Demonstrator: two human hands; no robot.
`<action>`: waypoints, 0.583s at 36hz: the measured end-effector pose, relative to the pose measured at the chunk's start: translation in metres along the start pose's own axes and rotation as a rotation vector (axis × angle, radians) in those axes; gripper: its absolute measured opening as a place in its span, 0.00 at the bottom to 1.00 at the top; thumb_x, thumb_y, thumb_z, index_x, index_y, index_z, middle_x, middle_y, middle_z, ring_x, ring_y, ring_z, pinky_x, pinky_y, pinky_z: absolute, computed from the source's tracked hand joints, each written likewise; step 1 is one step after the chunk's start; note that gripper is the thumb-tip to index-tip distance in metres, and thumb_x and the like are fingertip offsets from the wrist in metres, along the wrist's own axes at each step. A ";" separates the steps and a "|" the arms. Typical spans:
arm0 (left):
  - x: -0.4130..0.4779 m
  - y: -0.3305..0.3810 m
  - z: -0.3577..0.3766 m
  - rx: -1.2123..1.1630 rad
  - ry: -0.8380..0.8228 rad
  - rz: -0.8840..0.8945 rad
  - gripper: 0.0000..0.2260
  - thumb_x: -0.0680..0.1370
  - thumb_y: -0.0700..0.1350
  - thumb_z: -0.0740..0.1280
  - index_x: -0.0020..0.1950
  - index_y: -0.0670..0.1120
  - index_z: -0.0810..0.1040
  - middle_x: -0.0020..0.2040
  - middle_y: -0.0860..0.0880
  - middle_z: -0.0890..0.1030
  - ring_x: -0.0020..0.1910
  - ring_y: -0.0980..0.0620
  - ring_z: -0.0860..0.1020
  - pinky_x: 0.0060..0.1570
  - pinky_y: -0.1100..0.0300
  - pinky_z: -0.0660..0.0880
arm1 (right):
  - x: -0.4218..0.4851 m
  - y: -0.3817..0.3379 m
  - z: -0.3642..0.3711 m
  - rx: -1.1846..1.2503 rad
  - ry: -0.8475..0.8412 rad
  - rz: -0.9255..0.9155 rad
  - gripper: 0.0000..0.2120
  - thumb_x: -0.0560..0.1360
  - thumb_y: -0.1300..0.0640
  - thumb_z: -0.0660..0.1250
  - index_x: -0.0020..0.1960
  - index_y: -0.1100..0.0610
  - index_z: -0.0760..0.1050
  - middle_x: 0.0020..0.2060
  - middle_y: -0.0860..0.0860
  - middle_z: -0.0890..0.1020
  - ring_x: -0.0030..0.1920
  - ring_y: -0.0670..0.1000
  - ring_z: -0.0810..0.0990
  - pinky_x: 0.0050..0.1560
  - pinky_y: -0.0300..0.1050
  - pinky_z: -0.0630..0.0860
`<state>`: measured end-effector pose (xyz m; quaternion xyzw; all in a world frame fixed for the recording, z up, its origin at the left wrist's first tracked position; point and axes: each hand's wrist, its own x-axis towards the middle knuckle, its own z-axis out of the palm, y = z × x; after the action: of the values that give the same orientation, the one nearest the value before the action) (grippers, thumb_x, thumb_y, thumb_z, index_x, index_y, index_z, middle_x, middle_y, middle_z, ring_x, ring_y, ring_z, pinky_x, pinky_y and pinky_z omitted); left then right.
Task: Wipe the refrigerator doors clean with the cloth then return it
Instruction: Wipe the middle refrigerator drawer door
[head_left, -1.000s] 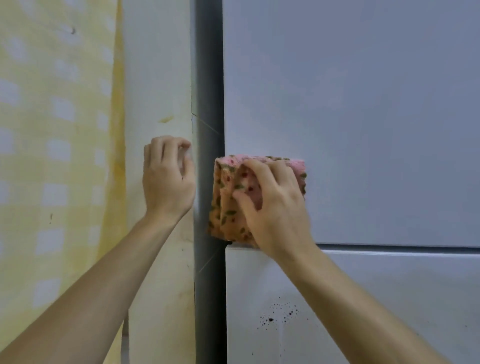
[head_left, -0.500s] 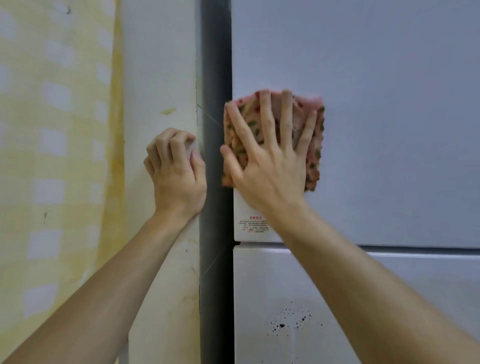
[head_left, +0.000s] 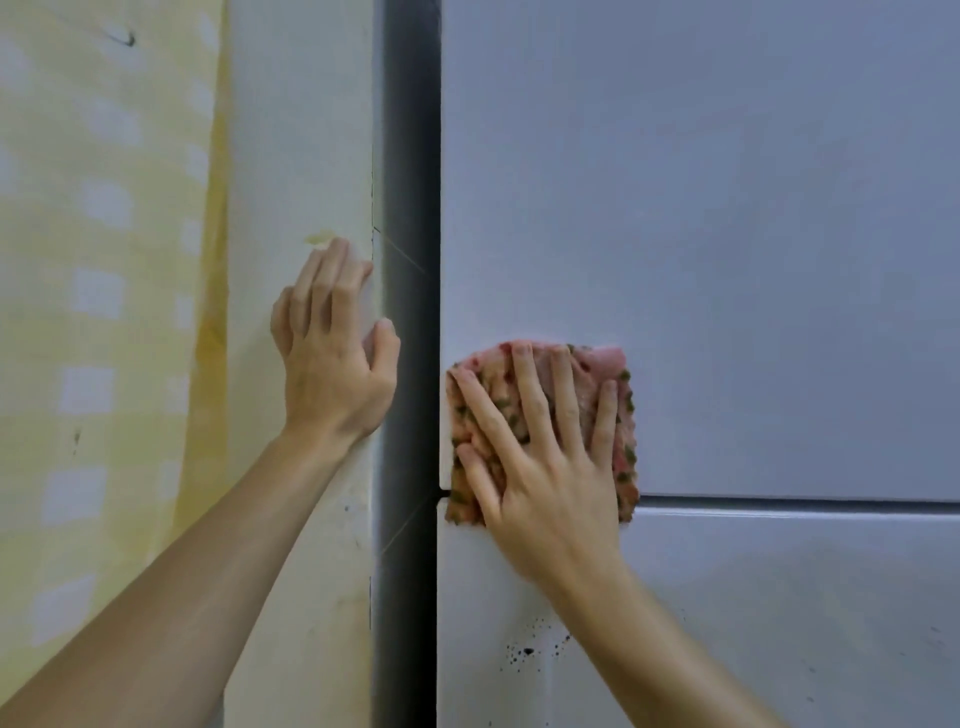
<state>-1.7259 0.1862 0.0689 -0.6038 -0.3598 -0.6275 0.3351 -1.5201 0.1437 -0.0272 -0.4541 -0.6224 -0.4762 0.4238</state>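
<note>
**Cloth pinned at the door corner**

Your right hand (head_left: 550, 467), fingers spread flat, presses the cloth (head_left: 626, 457) over the upper door's (head_left: 701, 234) lower left corner and the seam (head_left: 779, 503) beneath. Door panel spreads above and right of it; the dark gap (head_left: 410, 156) runs just left. Your left hand (head_left: 332, 353) rests loose-fingered on the wall (head_left: 296, 130).

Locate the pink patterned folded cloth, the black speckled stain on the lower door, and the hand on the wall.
pink patterned folded cloth (head_left: 598, 359): head view, bare top-right corner.
black speckled stain (head_left: 529, 651): head view, largest dot.
left hand (head_left: 332, 374): head view, back of hand.
</note>
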 end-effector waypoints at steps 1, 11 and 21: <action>0.000 0.000 0.000 0.010 -0.010 -0.007 0.27 0.80 0.49 0.60 0.79 0.46 0.66 0.83 0.46 0.62 0.83 0.45 0.56 0.80 0.39 0.50 | 0.004 0.006 -0.002 -0.005 -0.003 -0.005 0.32 0.84 0.36 0.56 0.85 0.40 0.50 0.85 0.54 0.50 0.85 0.60 0.45 0.81 0.70 0.42; -0.003 0.005 -0.004 0.012 -0.054 -0.087 0.32 0.77 0.60 0.59 0.79 0.48 0.68 0.85 0.48 0.59 0.85 0.46 0.53 0.80 0.32 0.46 | 0.124 0.061 -0.027 -0.010 0.089 0.295 0.35 0.81 0.29 0.51 0.85 0.38 0.47 0.85 0.57 0.45 0.84 0.62 0.40 0.79 0.73 0.38; -0.012 0.008 -0.003 0.013 -0.060 -0.066 0.33 0.79 0.60 0.58 0.82 0.49 0.62 0.85 0.47 0.58 0.85 0.46 0.51 0.80 0.32 0.44 | -0.008 0.049 -0.006 -0.059 0.082 0.100 0.29 0.85 0.40 0.52 0.85 0.41 0.53 0.85 0.57 0.52 0.84 0.62 0.49 0.80 0.72 0.48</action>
<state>-1.7204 0.1796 0.0572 -0.6081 -0.3934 -0.6175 0.3069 -1.4699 0.1427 -0.0238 -0.4770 -0.5670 -0.4907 0.4586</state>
